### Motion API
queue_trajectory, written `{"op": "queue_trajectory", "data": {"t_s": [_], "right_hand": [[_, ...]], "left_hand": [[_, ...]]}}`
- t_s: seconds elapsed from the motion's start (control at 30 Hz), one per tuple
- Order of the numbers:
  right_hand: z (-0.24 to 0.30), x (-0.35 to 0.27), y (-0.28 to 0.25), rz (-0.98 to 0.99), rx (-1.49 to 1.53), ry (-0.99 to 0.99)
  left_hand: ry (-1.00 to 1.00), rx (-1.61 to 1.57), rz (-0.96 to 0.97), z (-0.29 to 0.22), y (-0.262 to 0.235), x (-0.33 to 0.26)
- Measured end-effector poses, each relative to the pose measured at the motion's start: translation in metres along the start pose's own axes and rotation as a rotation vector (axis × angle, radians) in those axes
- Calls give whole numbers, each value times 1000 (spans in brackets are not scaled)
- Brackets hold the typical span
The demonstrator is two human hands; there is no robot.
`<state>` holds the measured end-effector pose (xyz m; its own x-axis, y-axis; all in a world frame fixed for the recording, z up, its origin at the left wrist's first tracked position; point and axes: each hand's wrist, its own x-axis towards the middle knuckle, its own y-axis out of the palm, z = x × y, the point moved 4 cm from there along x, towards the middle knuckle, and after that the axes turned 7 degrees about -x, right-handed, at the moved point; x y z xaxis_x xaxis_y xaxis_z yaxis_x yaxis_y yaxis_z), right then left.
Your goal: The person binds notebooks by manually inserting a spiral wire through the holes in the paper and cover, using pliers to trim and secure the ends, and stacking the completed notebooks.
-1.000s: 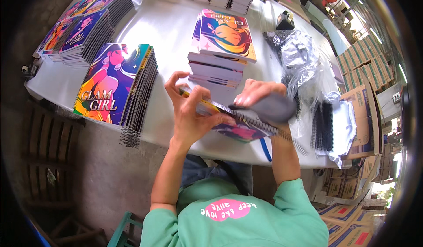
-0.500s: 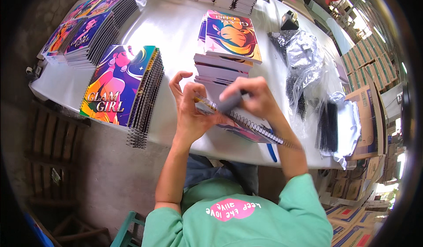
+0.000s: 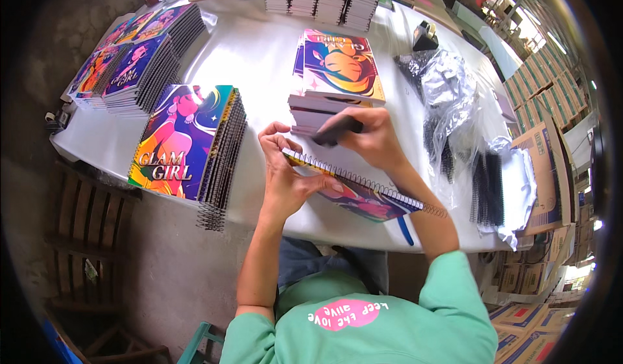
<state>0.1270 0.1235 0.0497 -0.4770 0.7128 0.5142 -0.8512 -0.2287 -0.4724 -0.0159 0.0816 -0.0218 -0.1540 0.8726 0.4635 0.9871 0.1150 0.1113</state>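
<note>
My left hand grips a spiral notebook at its left end, thumb across the colourful cover. The notebook is tilted with its coil edge up, and the loose end of the dark wire coil sticks out past its right end, over my right forearm. My right hand is closed round a dark, block-like object, blurred, whose kind I cannot make out. It is held just above the coil, apart from it. Behind my hands stands a stack of notebooks with bright illustrated covers.
To the left are a pile of coiled notebooks and more stacks at the table's far corner. Clear plastic wrap and black coils lie right. A blue slim tool lies at the front edge. Bound blocks stand at the back.
My right hand with the dark object has lifted off the coil, up and slightly left. The notebook's cover now shows more. The whole view has shifted slightly.
</note>
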Motion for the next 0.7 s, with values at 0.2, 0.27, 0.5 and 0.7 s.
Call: {"op": "queue_trajectory", "data": {"t_s": [0.2, 0.27, 0.5, 0.7], "right_hand": [[-39, -14, 0, 183, -482, 274], [-45, -29, -17, 167, -714, 280], [-16, -176, -57, 34, -1065, 650], [5, -234, -15, -130, -1141, 671]], "left_hand": [[89, -41, 67, -4, 7, -4], [-4, -238, 16, 0, 6, -5], [-172, -429, -128, -11, -10, -12], [-75, -169, -236, -39, -7, -28]]}}
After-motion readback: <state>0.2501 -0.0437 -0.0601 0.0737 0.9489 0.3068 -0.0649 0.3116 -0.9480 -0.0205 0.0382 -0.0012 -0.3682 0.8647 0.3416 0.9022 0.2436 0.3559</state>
